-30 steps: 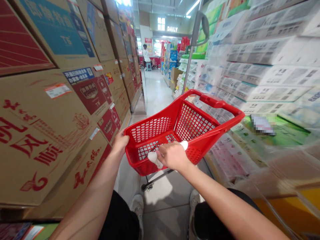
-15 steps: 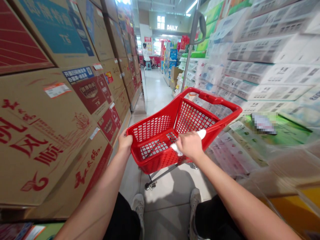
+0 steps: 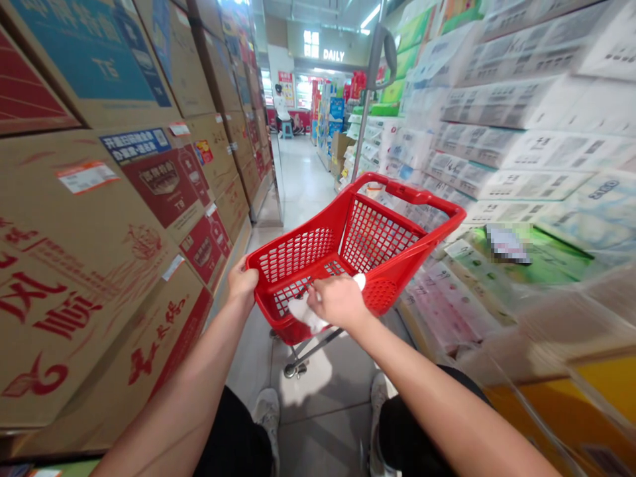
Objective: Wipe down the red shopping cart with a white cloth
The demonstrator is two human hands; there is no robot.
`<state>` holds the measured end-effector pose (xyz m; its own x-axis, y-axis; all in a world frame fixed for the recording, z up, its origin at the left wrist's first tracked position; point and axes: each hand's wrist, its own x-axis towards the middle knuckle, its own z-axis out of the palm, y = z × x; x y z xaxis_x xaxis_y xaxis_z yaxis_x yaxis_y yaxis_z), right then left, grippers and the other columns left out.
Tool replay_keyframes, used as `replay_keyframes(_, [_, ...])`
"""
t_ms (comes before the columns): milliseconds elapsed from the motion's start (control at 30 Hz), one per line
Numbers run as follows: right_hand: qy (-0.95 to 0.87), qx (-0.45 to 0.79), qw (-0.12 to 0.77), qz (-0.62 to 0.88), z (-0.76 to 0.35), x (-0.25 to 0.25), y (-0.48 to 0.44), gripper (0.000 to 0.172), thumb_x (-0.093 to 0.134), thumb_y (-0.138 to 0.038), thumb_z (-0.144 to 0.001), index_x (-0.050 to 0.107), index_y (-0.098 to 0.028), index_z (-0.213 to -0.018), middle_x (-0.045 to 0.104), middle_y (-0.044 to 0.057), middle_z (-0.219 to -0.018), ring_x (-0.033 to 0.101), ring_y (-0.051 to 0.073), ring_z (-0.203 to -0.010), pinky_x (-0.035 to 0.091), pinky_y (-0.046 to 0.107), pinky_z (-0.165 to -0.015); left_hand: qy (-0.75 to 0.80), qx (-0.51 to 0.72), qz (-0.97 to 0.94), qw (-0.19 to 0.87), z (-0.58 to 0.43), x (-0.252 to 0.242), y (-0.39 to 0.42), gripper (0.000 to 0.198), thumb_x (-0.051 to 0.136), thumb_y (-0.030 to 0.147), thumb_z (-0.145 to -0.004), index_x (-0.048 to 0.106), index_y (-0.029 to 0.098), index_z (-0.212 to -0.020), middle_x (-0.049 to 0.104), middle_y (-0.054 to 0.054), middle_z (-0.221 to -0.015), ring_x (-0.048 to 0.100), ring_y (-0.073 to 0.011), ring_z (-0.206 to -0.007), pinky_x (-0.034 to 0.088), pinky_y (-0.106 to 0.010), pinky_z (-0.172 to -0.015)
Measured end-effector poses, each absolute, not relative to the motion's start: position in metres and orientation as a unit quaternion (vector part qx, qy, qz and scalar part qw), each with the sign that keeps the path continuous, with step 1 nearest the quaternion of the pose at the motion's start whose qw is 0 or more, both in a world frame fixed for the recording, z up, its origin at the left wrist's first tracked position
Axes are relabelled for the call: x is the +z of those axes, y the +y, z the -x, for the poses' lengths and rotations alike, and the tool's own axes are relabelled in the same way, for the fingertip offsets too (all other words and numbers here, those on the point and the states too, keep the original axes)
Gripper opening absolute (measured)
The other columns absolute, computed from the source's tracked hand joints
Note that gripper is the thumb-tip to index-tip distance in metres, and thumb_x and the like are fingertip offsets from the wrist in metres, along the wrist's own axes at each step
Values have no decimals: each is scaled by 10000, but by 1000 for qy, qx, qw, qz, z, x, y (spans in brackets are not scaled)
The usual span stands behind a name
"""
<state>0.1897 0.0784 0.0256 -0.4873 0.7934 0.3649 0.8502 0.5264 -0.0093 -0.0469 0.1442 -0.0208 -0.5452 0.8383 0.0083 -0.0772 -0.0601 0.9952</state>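
Note:
A red plastic shopping basket (image 3: 377, 245) on a wheeled metal frame stands in the aisle in front of me, tilted up toward me. My left hand (image 3: 242, 283) grips the basket's near left corner. My right hand (image 3: 336, 301) is closed on a white cloth (image 3: 305, 314) and presses it against the near rim. The basket's red handle (image 3: 415, 197) rises at its far side. Nothing lies inside the basket.
Stacked cardboard boxes (image 3: 99, 218) wall the left side. Shelves of wrapped tissue packs (image 3: 521, 146) line the right. A grey pole (image 3: 365, 106) stands behind the basket. The tiled aisle (image 3: 303, 185) runs ahead; a person (image 3: 282, 109) sits far off. My shoes (image 3: 268, 411) are below.
My right hand slid the cloth along the near rim, first right, then back left. The basket shifted slightly left and nearer. My left hand kept its grip.

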Motion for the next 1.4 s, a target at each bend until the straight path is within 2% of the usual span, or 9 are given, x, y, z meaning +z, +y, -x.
replay_keyframes(133, [-782,-153,150,585,-258,50,106,417,397,-378,-966,686,-174,-745,690,88,-697,593,192,-645,312,320,-688,587,653,-305,370,53,-16,143,696,459,26,-519,692,151,-1163,702,4,-716,660,-146,-639,592,-282,-665])
replay_keyframes(300, [-745,-210,166,611,-314,70,119,417,394,-350,-968,684,-163,-734,670,109,-704,579,209,-701,293,337,-709,612,641,-288,362,63,-14,141,730,470,6,-498,701,159,-1174,705,1,-699,665,-166,-610,585,-286,-611])
replay_keyframes(533, [-848,-126,188,480,-224,34,73,345,395,-340,-989,616,-191,-770,667,56,-743,524,193,-732,274,354,-733,617,653,-302,318,67,-24,142,661,485,8,-535,715,154,-1138,732,-35,-798,682,-163,-692,595,-297,-695])
replay_keyframes(633, [-889,-97,213,395,-176,19,49,280,419,-381,-986,601,-208,-863,676,45,-859,528,205,-830,290,356,-772,610,657,-308,319,62,-21,140,614,509,30,-549,721,153,-1112,727,-36,-795,670,-148,-684,581,-255,-660])
replay_keyframes(733, [-909,-97,205,350,-164,16,45,319,413,-451,-994,602,-210,-907,674,47,-907,536,213,-868,300,355,-791,599,662,-304,333,58,-15,138,622,502,35,-525,723,147,-1095,714,-29,-764,653,-140,-648,555,-222,-587])
replay_keyframes(833, [-897,-99,181,390,-190,24,66,398,384,-490,-1005,623,-203,-867,674,50,-830,551,200,-793,294,338,-738,607,655,-289,345,59,-12,139,665,487,26,-495,719,148,-1106,702,-22,-727,639,-147,-608,553,-240,-562])
replay_keyframes(967, [-831,-145,166,510,-257,43,105,383,403,-401,-989,640,-179,-787,657,64,-721,529,185,-672,275,332,-697,623,648,-288,330,64,-12,142,690,492,21,-487,717,141,-1128,702,-28,-725,638,-155,-609,563,-255,-580])
replay_keyframes(1133, [-772,-215,213,559,-311,56,131,333,420,-298,-967,632,-172,-743,658,96,-732,533,218,-755,292,351,-759,618,662,-269,328,64,-14,142,730,464,18,-472,716,139,-1147,709,-31,-739,645,-154,-626,556,-249,-589])
replay_keyframes(1400, [-848,-148,211,464,-210,20,76,323,433,-398,-984,624,-198,-819,685,74,-834,512,227,-823,276,384,-793,610,672,-287,308,57,-18,143,681,443,15,-495,727,137,-1102,712,-32,-782,636,-126,-641,549,-231,-629])
